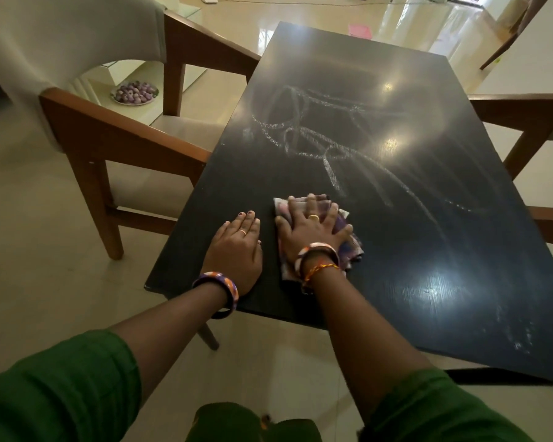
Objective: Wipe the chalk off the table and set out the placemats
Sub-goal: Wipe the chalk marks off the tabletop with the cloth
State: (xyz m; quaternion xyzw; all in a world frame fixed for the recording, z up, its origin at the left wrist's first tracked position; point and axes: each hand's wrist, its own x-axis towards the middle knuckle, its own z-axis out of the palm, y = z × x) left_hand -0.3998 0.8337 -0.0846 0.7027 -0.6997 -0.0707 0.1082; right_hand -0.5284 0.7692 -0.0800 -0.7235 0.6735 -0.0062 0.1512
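A dark rectangular table (460, 250) fills the middle of the view. White chalk scribbles (326, 145) run across its centre, and fainter smears (521, 339) lie near the front right edge. My right hand (310, 231) lies flat with spread fingers on a folded purple and white cloth (348, 247), pressing it onto the table just below the chalk. My left hand (237, 247) rests flat on the bare tabletop beside it, near the table's left edge. No placemats are in view.
A wooden chair with a white cushioned back (87, 100) stands close against the table's left side. Another wooden chair (530, 122) stands at the right side. A plate of purple round things (134, 93) sits on a low shelf behind the left chair. A pink item (359, 29) lies on the floor beyond the table.
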